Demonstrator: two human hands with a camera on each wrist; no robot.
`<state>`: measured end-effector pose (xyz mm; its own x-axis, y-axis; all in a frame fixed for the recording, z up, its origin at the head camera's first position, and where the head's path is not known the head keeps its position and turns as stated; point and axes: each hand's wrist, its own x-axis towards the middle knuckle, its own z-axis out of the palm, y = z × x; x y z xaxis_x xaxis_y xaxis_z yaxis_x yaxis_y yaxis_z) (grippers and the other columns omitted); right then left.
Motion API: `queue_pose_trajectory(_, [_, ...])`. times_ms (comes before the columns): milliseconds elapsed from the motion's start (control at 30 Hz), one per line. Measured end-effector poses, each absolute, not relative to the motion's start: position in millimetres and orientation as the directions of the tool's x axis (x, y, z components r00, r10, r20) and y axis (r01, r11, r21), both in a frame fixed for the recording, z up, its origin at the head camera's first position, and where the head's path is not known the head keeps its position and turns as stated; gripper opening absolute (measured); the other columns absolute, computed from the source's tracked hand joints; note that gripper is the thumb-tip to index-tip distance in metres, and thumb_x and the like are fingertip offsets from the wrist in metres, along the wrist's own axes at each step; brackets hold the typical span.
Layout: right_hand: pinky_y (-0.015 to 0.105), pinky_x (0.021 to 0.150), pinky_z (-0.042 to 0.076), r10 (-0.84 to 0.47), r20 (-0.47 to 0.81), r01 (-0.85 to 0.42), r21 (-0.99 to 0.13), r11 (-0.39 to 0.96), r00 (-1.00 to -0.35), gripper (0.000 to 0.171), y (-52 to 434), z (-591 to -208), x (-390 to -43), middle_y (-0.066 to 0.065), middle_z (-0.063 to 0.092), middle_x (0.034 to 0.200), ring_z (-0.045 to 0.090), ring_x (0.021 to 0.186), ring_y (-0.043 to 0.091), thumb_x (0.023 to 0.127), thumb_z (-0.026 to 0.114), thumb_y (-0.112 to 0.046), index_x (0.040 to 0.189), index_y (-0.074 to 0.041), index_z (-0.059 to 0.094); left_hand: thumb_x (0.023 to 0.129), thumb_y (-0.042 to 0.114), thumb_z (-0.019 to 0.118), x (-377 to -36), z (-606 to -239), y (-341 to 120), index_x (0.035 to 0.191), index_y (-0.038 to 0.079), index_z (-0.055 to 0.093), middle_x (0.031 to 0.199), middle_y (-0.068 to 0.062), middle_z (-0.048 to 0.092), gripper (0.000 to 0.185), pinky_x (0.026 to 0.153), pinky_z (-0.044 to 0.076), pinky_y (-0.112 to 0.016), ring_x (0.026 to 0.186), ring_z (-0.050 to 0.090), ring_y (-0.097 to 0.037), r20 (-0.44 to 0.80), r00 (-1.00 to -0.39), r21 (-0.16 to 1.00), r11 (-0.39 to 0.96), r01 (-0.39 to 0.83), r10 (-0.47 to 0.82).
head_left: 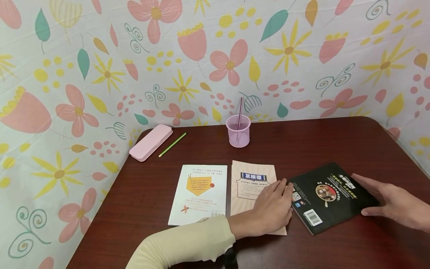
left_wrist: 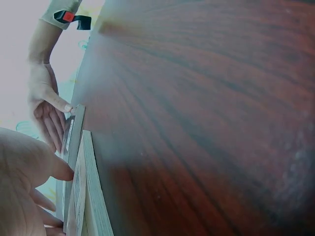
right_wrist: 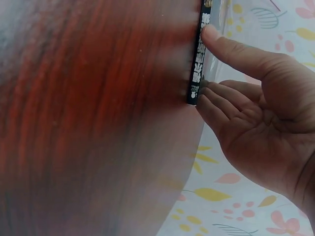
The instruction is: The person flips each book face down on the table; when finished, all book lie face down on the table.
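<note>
Table [head_left: 336,142] of dark red wood carries three books near its front edge. Largest, the white book [head_left: 198,194] lies leftmost; just beside it the beige striped book [head_left: 250,183] shows Chinese title characters in a blue banner. The black book [head_left: 324,196], askew at the right, shows a barcode and QR code. The left hand [head_left: 272,209] lies flat, fingers straight, on the beige book, fingertips at the black book's edge. The right hand [head_left: 389,201] presses the black book's far side with straight fingers. Toward the back edge stand a pink pencil case [head_left: 151,142], a pink cup [head_left: 238,130] holding a straw [head_left: 240,116], and a green pencil [head_left: 172,144].
</note>
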<state>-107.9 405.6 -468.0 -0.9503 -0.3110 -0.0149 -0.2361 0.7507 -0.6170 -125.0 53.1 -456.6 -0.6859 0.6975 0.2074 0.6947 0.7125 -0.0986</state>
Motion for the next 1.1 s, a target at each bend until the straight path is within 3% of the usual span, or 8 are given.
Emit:
queue_pose_trajectory(333, [0.011, 0.07, 0.051, -0.27, -0.011, -0.226, -0.521, 0.824, -0.963, 0.095, 407.5, -459.4, -113.9, 0.047, 0.052, 0.139, 0.03, 0.108, -0.034, 0.07, 0.095, -0.006, 0.147, 0.019, 0.045, 0.097, 0.047, 0.076, -125.2, -455.5, 52.9, 0.15, 0.012, 0.06, 0.15, -0.005, 0.061, 0.066, 0.1, 0.047, -0.027, 0.127, 0.059, -0.015, 0.222, -0.698, -0.06, 0.724, 0.688, 0.681])
queue_pose_trajectory(400, [0.011, 0.07, 0.05, -0.247, -0.031, -0.202, -0.485, 0.851, -0.969, 0.094, 407.1, -456.2, -115.6, 0.046, 0.054, 0.138, 0.052, 0.112, -0.018, 0.07, 0.096, -0.008, 0.146, 0.019, 0.047, 0.097, 0.048, 0.077, -125.6, -456.0, 52.9, 0.149, 0.013, 0.061, 0.149, -0.003, 0.062, 0.065, 0.098, 0.048, -0.026, 0.125, 0.06, -0.014, 0.234, -0.694, -0.057, 0.722, 0.689, 0.681])
queue_pose_trajectory(467, [0.012, 0.07, 0.05, -0.224, -0.06, -0.173, -0.451, 0.875, -0.973, 0.094, 406.7, -453.1, -117.5, 0.046, 0.054, 0.137, 0.067, 0.117, 0.01, 0.071, 0.096, -0.01, 0.146, 0.019, 0.047, 0.096, 0.048, 0.077, -125.7, -456.6, 52.8, 0.148, 0.013, 0.062, 0.147, -0.002, 0.063, 0.064, 0.097, 0.048, -0.026, 0.123, 0.061, -0.014, 0.244, -0.691, -0.057, 0.722, 0.69, 0.68])
queue_pose_trajectory(567, [0.025, 0.072, 0.058, -0.198, -0.09, -0.143, -0.422, 0.895, -0.976, 0.093, 406.2, -449.2, -119.5, 0.046, 0.055, 0.134, 0.062, 0.117, 0.057, 0.072, 0.096, -0.011, 0.145, 0.019, 0.048, 0.096, 0.048, 0.077, -125.8, -457.7, 52.9, 0.148, 0.015, 0.063, 0.145, 0.002, 0.065, 0.063, 0.096, 0.047, -0.025, 0.121, 0.061, -0.013, 0.256, -0.684, -0.068, 0.719, 0.692, 0.683])
queue_pose_trajectory(600, [0.032, 0.074, 0.059, -0.192, -0.089, -0.138, -0.415, 0.899, -0.977, 0.092, 406.2, -448.5, -119.7, 0.046, 0.056, 0.133, 0.06, 0.117, 0.061, 0.072, 0.096, -0.011, 0.144, 0.019, 0.049, 0.097, 0.048, 0.076, -125.8, -458.1, 53.0, 0.148, 0.015, 0.063, 0.144, 0.003, 0.065, 0.062, 0.097, 0.047, -0.024, 0.12, 0.061, -0.012, 0.258, -0.681, -0.073, 0.716, 0.694, 0.686])
queue_pose_trajectory(733, [0.062, 0.082, 0.055, -0.171, -0.076, -0.128, -0.392, 0.911, -0.982, 0.088, 405.7, -446.6, -119.7, 0.045, 0.06, 0.129, 0.059, 0.117, 0.063, 0.072, 0.096, -0.012, 0.142, 0.016, 0.052, 0.096, 0.046, 0.077, -125.6, -458.6, 52.4, 0.148, 0.013, 0.063, 0.142, 0.003, 0.067, 0.063, 0.099, 0.047, -0.022, 0.119, 0.063, -0.01, 0.27, -0.656, -0.081, 0.696, 0.714, 0.705])
queue_pose_trajectory(867, [0.068, 0.084, 0.049, -0.163, -0.051, -0.132, -0.375, 0.918, -0.985, 0.083, 405.3, -445.9, -119.8, 0.043, 0.062, 0.127, 0.059, 0.117, 0.062, 0.073, 0.096, -0.011, 0.14, 0.014, 0.055, 0.096, 0.042, 0.079, -124.2, -458.3, 50.5, 0.146, 0.01, 0.063, 0.141, 0.001, 0.068, 0.062, 0.101, 0.046, -0.02, 0.12, 0.065, -0.009, 0.284, -0.626, -0.066, 0.666, 0.743, 0.727])
queue_pose_trajectory(1100, [0.067, 0.083, 0.049, -0.168, 0.035, -0.169, -0.343, 0.924, -0.985, 0.073, 403.5, -448.1, -122.9, 0.04, 0.066, 0.122, 0.064, 0.113, 0.059, 0.074, 0.094, -0.009, 0.135, 0.013, 0.06, 0.097, 0.037, 0.079, -119.4, -458.9, 47.3, 0.143, 0.007, 0.064, 0.142, -0.003, 0.068, 0.057, 0.102, 0.047, -0.019, 0.117, 0.067, -0.009, 0.265, -0.599, 0.008, 0.619, 0.785, 0.756])
